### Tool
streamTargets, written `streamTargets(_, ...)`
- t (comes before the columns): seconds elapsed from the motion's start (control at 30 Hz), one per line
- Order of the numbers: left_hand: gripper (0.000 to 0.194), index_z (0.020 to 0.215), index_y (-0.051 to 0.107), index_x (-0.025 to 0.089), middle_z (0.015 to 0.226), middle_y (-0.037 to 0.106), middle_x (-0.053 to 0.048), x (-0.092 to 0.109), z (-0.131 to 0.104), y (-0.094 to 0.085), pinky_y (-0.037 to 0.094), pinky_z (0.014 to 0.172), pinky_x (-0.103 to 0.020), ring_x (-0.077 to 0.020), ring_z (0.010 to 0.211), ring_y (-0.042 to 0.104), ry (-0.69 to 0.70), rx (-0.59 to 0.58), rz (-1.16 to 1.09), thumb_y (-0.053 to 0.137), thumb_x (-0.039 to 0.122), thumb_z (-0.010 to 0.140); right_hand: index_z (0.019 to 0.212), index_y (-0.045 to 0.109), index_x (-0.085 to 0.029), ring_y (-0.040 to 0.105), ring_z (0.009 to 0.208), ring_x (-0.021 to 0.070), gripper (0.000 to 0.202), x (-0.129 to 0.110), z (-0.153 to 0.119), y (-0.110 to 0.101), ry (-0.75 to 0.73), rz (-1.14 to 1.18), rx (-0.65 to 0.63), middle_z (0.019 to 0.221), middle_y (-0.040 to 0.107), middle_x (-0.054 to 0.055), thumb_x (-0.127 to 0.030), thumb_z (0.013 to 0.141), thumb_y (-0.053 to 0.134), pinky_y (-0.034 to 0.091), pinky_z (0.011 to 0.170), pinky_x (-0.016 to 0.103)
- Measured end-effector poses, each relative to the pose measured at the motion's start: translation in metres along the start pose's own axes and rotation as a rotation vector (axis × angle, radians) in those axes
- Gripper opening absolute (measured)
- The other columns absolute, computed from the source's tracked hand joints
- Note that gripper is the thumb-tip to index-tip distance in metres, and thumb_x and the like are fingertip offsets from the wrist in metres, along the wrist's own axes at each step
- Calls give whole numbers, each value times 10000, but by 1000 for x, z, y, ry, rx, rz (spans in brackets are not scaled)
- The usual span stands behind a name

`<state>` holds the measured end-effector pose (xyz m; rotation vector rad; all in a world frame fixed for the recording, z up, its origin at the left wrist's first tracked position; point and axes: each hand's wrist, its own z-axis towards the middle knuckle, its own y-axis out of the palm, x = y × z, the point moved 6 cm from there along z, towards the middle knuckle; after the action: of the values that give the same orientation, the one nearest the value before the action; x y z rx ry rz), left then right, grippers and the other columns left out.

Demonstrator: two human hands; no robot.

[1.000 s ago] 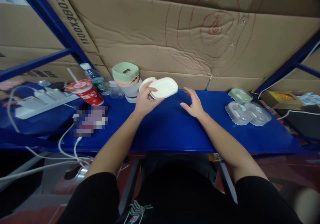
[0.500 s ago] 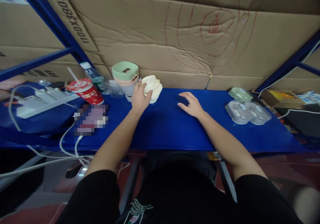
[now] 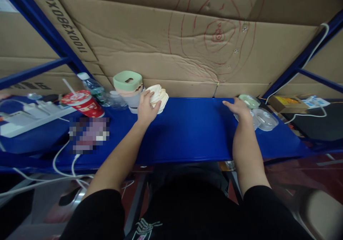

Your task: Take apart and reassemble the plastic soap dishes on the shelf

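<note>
My left hand (image 3: 147,108) grips the near left side of a stack of cream lids (image 3: 160,99), fingers on top and thumb on its right side. Just left of that stack stand several nested pots or cups, with a pale green one (image 3: 128,81) uppermost that has a slot in its top. My right hand (image 3: 238,108) is over the table's right part, thumb apart from the fingers. It is beside a pale green lid (image 3: 251,100) and partly covers two translucent grey lids (image 3: 266,119). Whether it touches them I cannot tell.
To the left are a red paper cup (image 3: 87,104) with a straw, a water bottle (image 3: 95,89), a white power strip (image 3: 32,120) with cables and a blurred-out object (image 3: 89,134). Cardboard (image 3: 150,47) lines the back of the blue table (image 3: 184,136). A small open carton (image 3: 288,103) sits right.
My right hand has moved right, from the middle of the table to the green and grey lids. My left hand stays at the cream stack. The view has shifted slightly right.
</note>
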<state>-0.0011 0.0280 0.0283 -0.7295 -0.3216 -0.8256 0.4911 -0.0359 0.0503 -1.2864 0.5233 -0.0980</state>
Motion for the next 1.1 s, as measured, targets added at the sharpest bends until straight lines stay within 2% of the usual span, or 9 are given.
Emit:
streamTargets(0.1, 552, 1369, 638, 181, 1530, 550, -192, 10, -3, 2, 597, 932, -413, -206, 893, 725, 32, -47, 14, 697, 500, 923, 1513, 589, -185, 559, 1418, 490, 892, -13, -2, 12, -42, 103, -80, 1493, 631, 262, -803, 871, 636, 444, 1143, 697)
streamTargets(0.2, 489, 1344, 649, 167, 1518, 563, -197, 22, -7, 2, 593, 809, -375, -97, 615, 598, 85, -86, 33, 643, 468, 959, 1562, 551, -211, 521, 1482, 453, 926, -55, -13, 21, -291, 234, -108, 1566, 598, 219, -793, 854, 680, 427, 1211, 628)
streamTargets(0.3, 457, 1324, 655, 159, 1485, 589, -197, 30, -10, 4, 582, 766, -356, -83, 584, 561, 134, -113, 31, 632, 444, 967, 1635, 471, -227, 433, 1562, 446, 995, -85, -22, 29, -504, 306, -86, 1673, 500, 186, -779, 844, 713, 349, 1262, 680)
streamTargets(0.43, 437, 1301, 679, 150, 1444, 621, -192, 32, -13, 11, 580, 756, -347, -92, 600, 574, 157, -158, 33, 655, 418, 957, 1548, 596, -274, 350, 1598, 493, 923, -97, -25, 59, -547, 208, -176, 1667, 517, 161, -814, 813, 737, 233, 1255, 804)
streamTargets(0.53, 420, 1297, 700, 168, 1417, 650, -168, 34, -16, 17, 588, 775, -349, -104, 616, 589, 152, -205, 55, 663, 418, 961, 1544, 609, -226, 363, 1599, 470, 929, -108, -31, 76, -600, 215, -198, 1673, 498, 197, -835, 847, 688, 320, 1269, 710)
streamTargets(0.63, 444, 1323, 700, 181, 1387, 678, -149, 40, -20, 22, 603, 815, -359, -130, 667, 633, 181, -289, 58, 662, 463, 982, 1596, 553, -249, 377, 1575, 511, 1100, -125, -45, 86, -691, 197, -208, 1701, 450, 212, -868, 718, 789, 366, 1226, 729)
streamTargets(0.77, 563, 1376, 679, 178, 1397, 682, -159, 53, -28, 32, 614, 938, -398, -226, 967, 737, 271, -429, 5, 674, 579, 981, 1624, 514, -289, 459, 1521, 503, 1133, -145, -65, 92, -808, 223, -215, 1654, 502, 205, -780, 673, 888, 397, 1202, 718)
streamTargets(0.97, 714, 1539, 566, 207, 1593, 560, -183, 60, -45, 56, 564, 1108, -489, -343, 1402, 619, 296, -684, 57, 701, 608, 964, 1578, 564, -275, 614, 1362, 433, 1057, -157, -74, 95, -876, 370, -193, 1454, 639, 174, -710, 681, 916, 494, 1147, 667)
streamTargets(1.1, 701, 1559, 546, 215, 1593, 571, -172, 59, -47, 58, 530, 1161, -511, -343, 1449, 583, 284, -697, 32, 706, 568, 975, 1547, 592, -248, 589, 1406, 424, 1047, -158, -75, 91, -872, 450, -171, 1482, 625, 183, -724, 672, 915, 466, 1196, 653)
